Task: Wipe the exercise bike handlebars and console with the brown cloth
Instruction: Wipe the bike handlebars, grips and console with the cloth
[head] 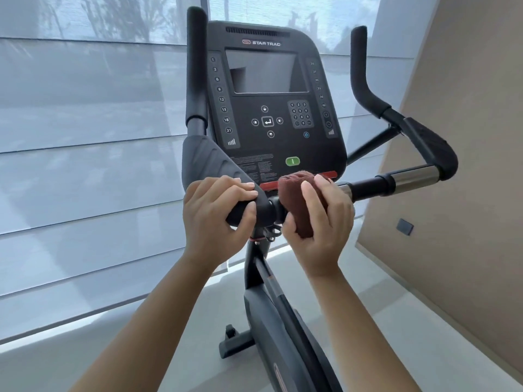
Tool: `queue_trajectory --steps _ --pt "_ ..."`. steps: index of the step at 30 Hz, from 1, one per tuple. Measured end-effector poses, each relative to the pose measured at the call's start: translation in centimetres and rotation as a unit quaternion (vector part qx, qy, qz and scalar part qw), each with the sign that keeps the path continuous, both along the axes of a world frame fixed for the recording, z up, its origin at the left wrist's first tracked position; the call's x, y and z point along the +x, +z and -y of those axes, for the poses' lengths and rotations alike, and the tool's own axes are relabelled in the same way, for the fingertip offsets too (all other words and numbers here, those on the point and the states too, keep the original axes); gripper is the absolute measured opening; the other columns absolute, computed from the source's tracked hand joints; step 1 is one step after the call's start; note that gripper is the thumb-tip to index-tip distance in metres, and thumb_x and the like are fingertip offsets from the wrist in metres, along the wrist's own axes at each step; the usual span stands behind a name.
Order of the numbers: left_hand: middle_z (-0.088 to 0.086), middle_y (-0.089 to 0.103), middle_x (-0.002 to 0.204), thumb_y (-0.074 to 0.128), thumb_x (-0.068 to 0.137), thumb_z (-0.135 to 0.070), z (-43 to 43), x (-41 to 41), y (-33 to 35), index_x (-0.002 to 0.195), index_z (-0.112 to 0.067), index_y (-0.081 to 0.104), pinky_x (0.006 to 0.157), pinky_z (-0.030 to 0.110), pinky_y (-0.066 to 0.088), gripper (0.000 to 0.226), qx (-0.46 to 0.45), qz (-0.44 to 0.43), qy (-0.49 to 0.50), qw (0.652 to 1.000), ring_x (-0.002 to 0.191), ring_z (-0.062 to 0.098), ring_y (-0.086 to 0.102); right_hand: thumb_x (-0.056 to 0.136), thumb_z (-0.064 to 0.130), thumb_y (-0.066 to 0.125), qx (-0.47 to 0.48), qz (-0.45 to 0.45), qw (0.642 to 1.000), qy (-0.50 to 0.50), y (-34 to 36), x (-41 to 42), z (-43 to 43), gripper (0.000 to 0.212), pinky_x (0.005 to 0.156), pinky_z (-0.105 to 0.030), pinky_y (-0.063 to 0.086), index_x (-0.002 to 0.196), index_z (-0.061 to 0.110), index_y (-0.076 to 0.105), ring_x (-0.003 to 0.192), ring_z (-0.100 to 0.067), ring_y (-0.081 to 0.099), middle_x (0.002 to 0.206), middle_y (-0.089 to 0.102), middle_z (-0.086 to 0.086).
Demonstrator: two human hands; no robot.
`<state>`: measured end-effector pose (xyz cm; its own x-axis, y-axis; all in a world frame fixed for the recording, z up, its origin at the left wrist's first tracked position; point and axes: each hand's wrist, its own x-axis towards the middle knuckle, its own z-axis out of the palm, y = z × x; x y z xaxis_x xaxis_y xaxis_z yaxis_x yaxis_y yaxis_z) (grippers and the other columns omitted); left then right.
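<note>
The black exercise bike stands before me, its console [271, 100] upright in the middle with a dark screen and buttons. Black handlebars [396, 179] curve out to both sides, with upright ends at left and right. My left hand [218, 219] grips the left padded handlebar near the centre. My right hand [319, 222] holds the brown cloth [294, 193], which is wrapped around the centre bar just below the console's red strip. The bar under the cloth is hidden.
A window with pale translucent blinds [85, 137] fills the left and back. A beige wall [467, 137] with a dark switch plate [404, 226] rises at the right. The bike's frame [271, 321] runs down to the light floor.
</note>
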<state>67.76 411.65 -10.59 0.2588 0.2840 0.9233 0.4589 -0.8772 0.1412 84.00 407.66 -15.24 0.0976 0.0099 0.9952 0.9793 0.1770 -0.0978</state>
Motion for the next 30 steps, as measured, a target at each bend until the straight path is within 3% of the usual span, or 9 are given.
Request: queue_trajectory --steps 5,10,15,20,22,25,30 --pt "-0.003 0.070 0.080 0.057 0.077 -0.018 -0.1 -0.1 -0.3 0.072 -0.011 0.069 0.075 0.028 0.037 0.015 -0.003 -0.004 0.005 1.000 0.080 0.019 0.064 0.084 0.017 0.049 0.027 -0.154 0.988 -0.012 0.3 3.6 -0.1 0.035 0.081 -0.053 0.051 0.110 -0.003 0.061 0.102 -0.032 0.056 0.107 0.062 -0.027" --pt "-0.003 0.071 0.079 0.057 0.077 -0.017 -0.2 -0.5 -0.9 0.070 -0.012 0.070 0.073 0.031 0.040 0.015 0.022 0.009 -0.008 1.000 0.079 0.019 0.064 0.086 0.023 0.054 -0.004 -0.042 0.997 0.060 -0.7 -3.8 -0.3 0.032 0.092 -0.050 0.048 0.114 0.008 0.057 0.105 -0.036 0.058 0.112 0.061 -0.019" --pt "-0.002 0.071 0.081 0.057 0.077 -0.015 -0.3 -0.6 -0.3 0.070 -0.010 0.070 0.073 0.033 0.042 0.015 0.030 0.013 -0.036 0.999 0.081 0.019 0.065 0.085 0.021 0.055 -0.031 0.051 0.997 0.048 0.8 -1.3 1.0 0.031 0.088 -0.050 0.049 0.113 0.008 0.056 0.101 -0.035 0.060 0.109 0.062 -0.019" --pt "0.001 0.071 0.085 0.057 0.078 -0.015 0.3 -0.9 -0.8 0.074 -0.007 0.070 0.078 0.035 0.041 0.016 -0.009 -0.007 -0.034 0.999 0.086 0.023 0.065 0.082 0.014 0.056 -0.084 -0.030 0.995 -0.049 1.3 7.5 3.5 0.033 0.090 -0.035 0.045 0.111 -0.001 0.062 0.095 -0.035 0.058 0.105 0.063 -0.022" --pt "0.004 0.071 0.087 0.055 0.078 -0.018 0.6 -1.3 -1.0 0.077 -0.006 0.070 0.081 0.038 0.040 0.019 -0.025 -0.018 -0.012 0.999 0.088 0.027 0.064 0.080 0.013 0.057 -0.127 -0.019 0.989 -0.074 1.8 10.1 3.9 0.033 0.089 -0.032 0.043 0.110 0.000 0.063 0.094 -0.036 0.058 0.105 0.063 -0.022" --pt "0.004 0.070 0.092 0.054 0.082 -0.022 2.4 -0.4 -1.4 0.083 -0.009 0.070 0.086 0.034 0.036 0.021 -0.013 -0.048 0.018 0.999 0.092 0.025 0.060 0.078 0.016 0.055 -0.163 -0.032 0.985 -0.055 2.6 9.4 3.4 0.033 0.084 -0.036 0.047 0.108 0.004 0.065 0.093 -0.033 0.057 0.103 0.064 -0.017" --pt "0.005 0.069 0.098 0.055 0.084 -0.023 5.2 4.1 -1.1 0.093 -0.010 0.069 0.086 0.032 0.039 0.021 -0.021 -0.093 -0.024 0.995 0.099 0.021 0.056 0.078 0.027 0.050 -0.258 -0.047 0.964 0.034 3.9 6.4 3.6 0.039 0.084 -0.022 0.041 0.110 0.012 0.065 0.089 -0.025 0.059 0.103 0.065 -0.006"
